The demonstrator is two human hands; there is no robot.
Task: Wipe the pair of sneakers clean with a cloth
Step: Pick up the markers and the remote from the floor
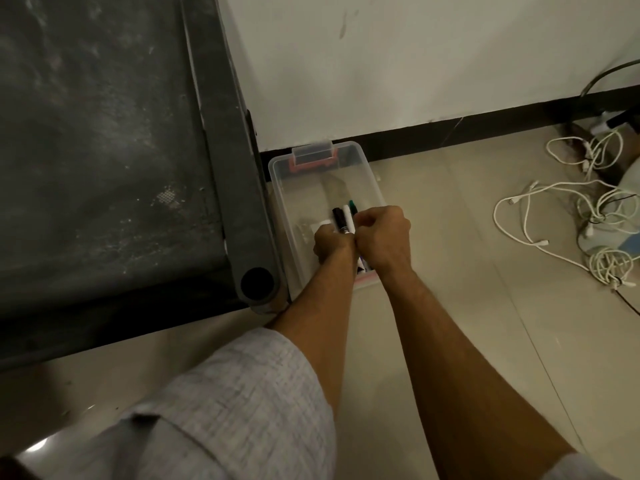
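Neither the sneakers nor a cloth shows here, so I cannot tell where they lie relative to the hands. Both hands are down inside a clear plastic box (287, 174), pressed knuckle to knuckle. The right hand (382, 237) is curled round a bundle of markers (347, 216). The left hand (332, 245) is also curled, but its grip is hidden. The markers' long axis runs away from the wrists, caps pointing beyond the knuckles toward the wall (415, 64).

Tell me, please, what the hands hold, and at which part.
Both the left hand and the right hand grip a bundle of marker pens about its middle, inside the clear box; the capped ends stick out beyond them.
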